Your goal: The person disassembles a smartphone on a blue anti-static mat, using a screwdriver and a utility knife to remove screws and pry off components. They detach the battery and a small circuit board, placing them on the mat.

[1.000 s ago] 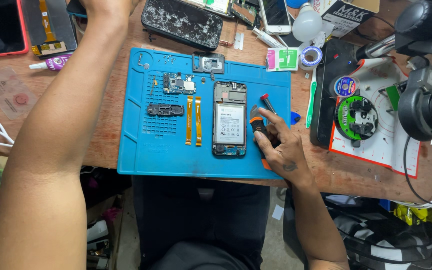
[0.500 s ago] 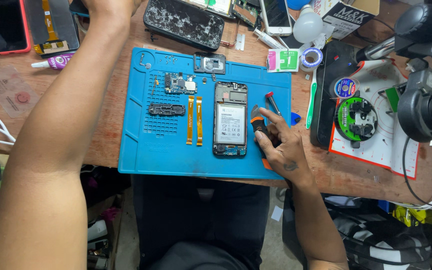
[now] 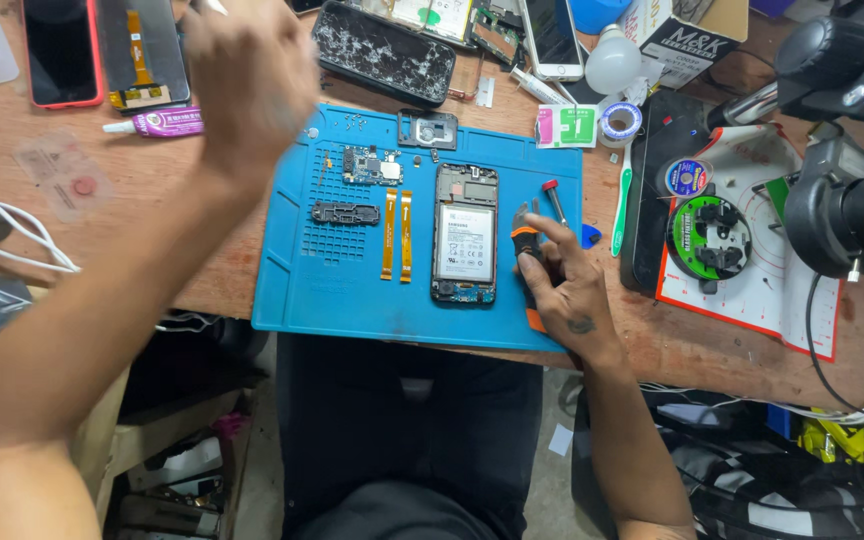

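My right hand (image 3: 564,290) rests on the right part of the blue work mat (image 3: 302,290), fingers curled round a black-and-orange hand tool (image 3: 525,243) whose metal tip points toward the mat's far edge. Grip closed on the handle; an orange bit shows below my palm near the mat's near edge.

Just left of the tool, touching nothing of my hand that I can see, lies the opened phone (image 3: 465,247), back off, battery face up, long axis running near to far.

Left of the phone: two orange flex strips (image 3: 397,234) side by side, then a small black part (image 3: 345,212), with a small circuit board (image 3: 372,165) beyond it toward the far edge. A dark camera-frame piece (image 3: 427,130) sits at the mat's far edge. A red-capped screwdriver (image 3: 554,199) lies just beyond my fingertips.

My left hand (image 3: 247,85) is raised above the mat's far left corner, blurred; it looks closed, but I cannot tell whether it holds anything.

Off the mat, on the wooden worktop (image 3: 142,200): a cracked black phone (image 3: 384,52) past the far edge, a small glue tube (image 3: 157,124) to the left, a red-edged phone (image 3: 60,50) at the far left corner. To the right, a green round holder (image 3: 709,238) on a white sheet, and a black microscope (image 3: 852,170) over the right edge.
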